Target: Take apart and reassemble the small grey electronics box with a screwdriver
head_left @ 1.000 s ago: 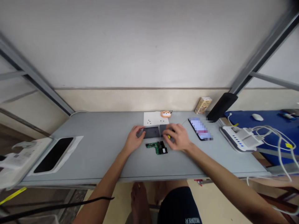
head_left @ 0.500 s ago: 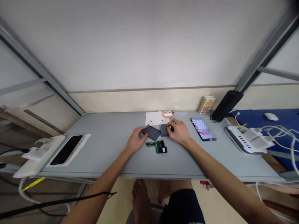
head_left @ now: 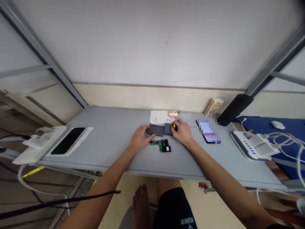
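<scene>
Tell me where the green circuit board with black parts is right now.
In the head view, the green circuit board lies on the grey desk, just on the near side of the dark grey flat panel, between the two forearms.

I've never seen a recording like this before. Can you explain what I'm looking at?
There is no robot here: a camera on a person's head looks forward and down at their bare hands over a grey desk. The left hand holds a flat dark panel; the right hand holds a yellow-and-black tool beside a smaller dark piece. Nearer the person lies a green circuit board. Behind, a white sheet bears tiny dark specks, probably screws.
</scene>
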A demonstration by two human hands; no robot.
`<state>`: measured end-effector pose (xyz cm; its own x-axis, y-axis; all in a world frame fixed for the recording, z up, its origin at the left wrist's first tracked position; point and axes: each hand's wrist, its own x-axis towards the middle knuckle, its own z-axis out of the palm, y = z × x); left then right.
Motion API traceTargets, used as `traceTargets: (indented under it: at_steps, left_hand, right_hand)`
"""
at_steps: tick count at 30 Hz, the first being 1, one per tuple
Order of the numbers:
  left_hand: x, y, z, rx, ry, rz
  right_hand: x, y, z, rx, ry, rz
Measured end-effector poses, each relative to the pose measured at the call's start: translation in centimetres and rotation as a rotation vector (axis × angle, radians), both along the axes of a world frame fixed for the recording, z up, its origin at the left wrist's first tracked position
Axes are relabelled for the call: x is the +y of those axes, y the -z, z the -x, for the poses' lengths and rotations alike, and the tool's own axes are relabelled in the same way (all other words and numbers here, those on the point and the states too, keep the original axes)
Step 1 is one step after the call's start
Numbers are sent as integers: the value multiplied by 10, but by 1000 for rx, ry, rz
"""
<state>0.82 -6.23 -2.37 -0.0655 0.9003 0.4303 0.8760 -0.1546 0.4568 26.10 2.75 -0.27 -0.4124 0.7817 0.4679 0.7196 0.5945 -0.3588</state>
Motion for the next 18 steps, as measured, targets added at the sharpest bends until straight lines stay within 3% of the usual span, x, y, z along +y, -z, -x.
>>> traceTargets:
  at_steps: [5,10,14,18]
  left_hand:
    - [-3,-2,0,49,45,1]
    - [-7,-6,-1,158,54,-117]
    - [-7,-6,1,230,112,-134]
    - [-6,-3,5,234,158,-105]
  right_hand:
    - [7,-3,-11,9,-93,76]
    - [7,-20,-8,-35,-171,147]
    - [12,-36,3,-129,-259,64]
    - [26,-35,5,-207,-232,30]
